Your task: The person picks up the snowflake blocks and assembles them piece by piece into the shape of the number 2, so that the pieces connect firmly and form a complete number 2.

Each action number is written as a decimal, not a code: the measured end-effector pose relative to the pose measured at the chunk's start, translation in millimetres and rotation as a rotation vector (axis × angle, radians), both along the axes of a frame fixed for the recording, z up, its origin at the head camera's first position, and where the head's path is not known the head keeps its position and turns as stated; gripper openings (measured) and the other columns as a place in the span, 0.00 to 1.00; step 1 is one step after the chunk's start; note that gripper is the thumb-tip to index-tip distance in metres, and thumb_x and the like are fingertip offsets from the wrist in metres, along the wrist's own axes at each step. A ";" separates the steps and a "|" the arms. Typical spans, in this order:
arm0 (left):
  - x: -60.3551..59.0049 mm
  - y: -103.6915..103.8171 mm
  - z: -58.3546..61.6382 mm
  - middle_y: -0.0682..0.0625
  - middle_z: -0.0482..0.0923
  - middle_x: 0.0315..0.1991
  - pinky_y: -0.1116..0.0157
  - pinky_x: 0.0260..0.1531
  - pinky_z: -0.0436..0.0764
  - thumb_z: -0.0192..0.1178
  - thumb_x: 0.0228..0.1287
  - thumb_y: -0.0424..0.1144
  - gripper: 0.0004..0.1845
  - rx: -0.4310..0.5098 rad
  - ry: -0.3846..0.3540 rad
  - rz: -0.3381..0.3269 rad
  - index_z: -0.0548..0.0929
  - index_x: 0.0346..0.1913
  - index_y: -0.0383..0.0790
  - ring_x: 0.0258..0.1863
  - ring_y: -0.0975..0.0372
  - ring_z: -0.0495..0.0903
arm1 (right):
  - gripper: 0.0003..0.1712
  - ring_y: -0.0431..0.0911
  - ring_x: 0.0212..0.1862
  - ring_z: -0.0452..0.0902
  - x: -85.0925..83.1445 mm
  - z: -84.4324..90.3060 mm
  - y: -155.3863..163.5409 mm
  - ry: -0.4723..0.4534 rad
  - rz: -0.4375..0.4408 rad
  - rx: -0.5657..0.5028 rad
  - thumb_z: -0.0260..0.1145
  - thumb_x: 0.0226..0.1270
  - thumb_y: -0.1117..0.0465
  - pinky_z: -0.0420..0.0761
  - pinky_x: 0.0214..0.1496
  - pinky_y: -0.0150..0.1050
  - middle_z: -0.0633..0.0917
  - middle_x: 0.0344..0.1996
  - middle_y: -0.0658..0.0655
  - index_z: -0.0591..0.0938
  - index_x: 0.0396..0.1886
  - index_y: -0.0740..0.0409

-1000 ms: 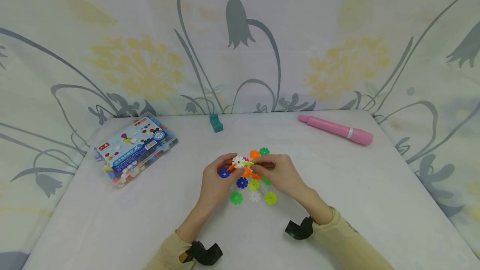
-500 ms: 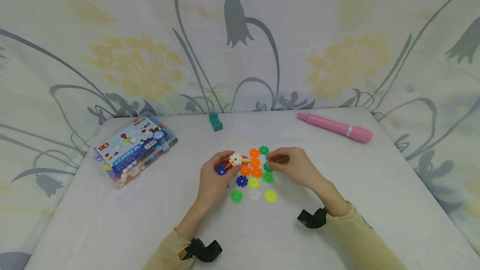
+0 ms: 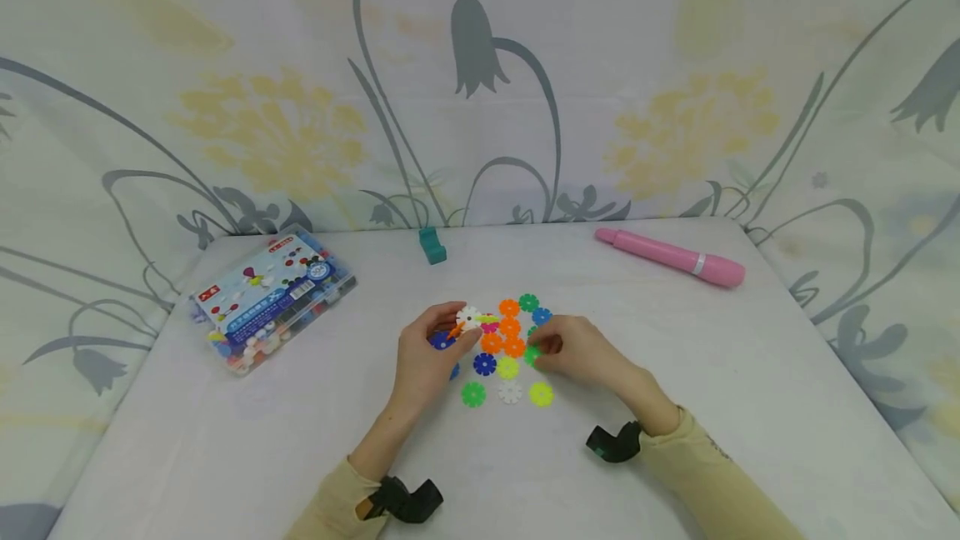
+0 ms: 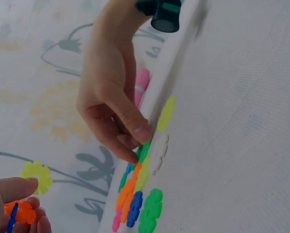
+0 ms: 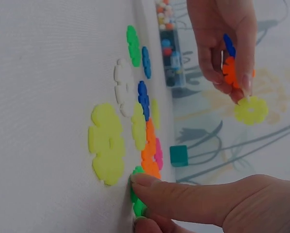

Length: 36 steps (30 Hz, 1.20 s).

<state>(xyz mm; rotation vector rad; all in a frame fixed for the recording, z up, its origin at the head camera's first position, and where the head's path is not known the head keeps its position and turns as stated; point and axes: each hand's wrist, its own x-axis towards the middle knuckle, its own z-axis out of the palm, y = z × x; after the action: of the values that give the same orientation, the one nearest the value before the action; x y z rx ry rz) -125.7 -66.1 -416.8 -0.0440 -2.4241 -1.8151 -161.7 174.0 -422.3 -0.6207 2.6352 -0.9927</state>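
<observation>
two hands are busy with small plastic snowflake discs. the left hand point(image 3: 427, 357) holds a little build point(image 3: 468, 323) just above the table point(image 3: 675, 407), fingers curled round it: a white disc, a yellow-green one, an orange one and a blue one stuck together by their slots. the right hand point(image 3: 577, 350) is low on the table, thumb and finger closing on a green disc point(image 3: 532, 354) that lies flat at the right edge of the loose pile point(image 3: 510, 348). in the right wrist view the fingertip point(image 5: 140, 180) sits right on its rim.

to do this pick well, i think the finger should tip the thin disc up by its edge and pinch it on both flat faces, without bumping the orange discs point(image 3: 502, 344) that touch it.

the discs are flat, round, hard and shiny, with notches all round like flower petals. the table cover looks soft and a bit rough.

farther out, a clear box point(image 3: 272, 300) of more pieces sits at the left, a small teal block point(image 3: 432, 246) at the back, and a smooth pink pen point(image 3: 670, 257) at the right.
</observation>
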 end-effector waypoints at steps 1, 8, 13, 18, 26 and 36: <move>0.2 0.2 0.8 0.48 0.83 0.52 0.55 0.57 0.79 0.71 0.61 0.41 0.22 0.001 -0.001 -0.001 0.82 0.58 0.42 0.51 0.56 0.80 | 0.12 0.42 0.32 0.73 0.3 -0.6 -0.6 0.001 0.000 0.004 0.74 0.59 0.66 0.76 0.36 0.33 0.81 0.30 0.50 0.88 0.44 0.62; 0.0 0.1 0.0 0.47 0.83 0.52 0.55 0.57 0.80 0.70 0.62 0.40 0.21 -0.005 0.005 0.000 0.82 0.58 0.41 0.52 0.55 0.80 | 0.11 0.43 0.33 0.72 -0.2 -1.8 -2.6 0.010 -0.017 0.054 0.76 0.57 0.64 0.75 0.38 0.35 0.79 0.31 0.51 0.86 0.40 0.60; 0.9 1.0 0.9 0.47 0.83 0.52 0.55 0.57 0.80 0.70 0.62 0.40 0.22 -0.010 -0.010 0.005 0.82 0.58 0.42 0.53 0.55 0.79 | 0.12 0.44 0.32 0.70 0.2 -0.5 -5.3 0.018 -0.043 0.086 0.78 0.55 0.65 0.73 0.36 0.35 0.76 0.30 0.52 0.83 0.36 0.59; 1.4 1.6 1.1 0.47 0.83 0.52 0.55 0.57 0.80 0.71 0.62 0.40 0.22 -0.015 -0.016 0.006 0.82 0.59 0.43 0.53 0.55 0.79 | 0.12 0.44 0.31 0.70 1.2 0.4 -5.9 -0.005 -0.032 0.066 0.77 0.56 0.66 0.73 0.34 0.35 0.78 0.26 0.51 0.80 0.34 0.57; 1.1 1.6 -0.4 0.47 0.83 0.53 0.55 0.56 0.81 0.70 0.62 0.40 0.21 -0.024 0.015 -0.014 0.82 0.58 0.41 0.52 0.55 0.80 | 0.07 0.49 0.28 0.81 1.0 19.0 -4.8 0.003 -0.041 -0.135 0.72 0.62 0.66 0.80 0.32 0.35 0.84 0.26 0.52 0.84 0.39 0.60; 0.6 0.6 0.0 0.47 0.83 0.52 0.55 0.56 0.81 0.70 0.62 0.39 0.21 -0.013 -0.003 -0.007 0.82 0.58 0.42 0.52 0.55 0.80 | 0.17 0.62 0.42 0.87 4.5 34.4 -13.4 -0.047 -0.151 -0.426 0.68 0.68 0.64 0.87 0.46 0.45 0.88 0.44 0.63 0.85 0.54 0.65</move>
<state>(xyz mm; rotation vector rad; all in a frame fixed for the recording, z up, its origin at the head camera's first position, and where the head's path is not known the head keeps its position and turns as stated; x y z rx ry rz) -125.1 -65.6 -416.8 -0.0514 -2.4415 -1.8035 -157.2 160.5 -387.9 -0.4780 2.4704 -1.6155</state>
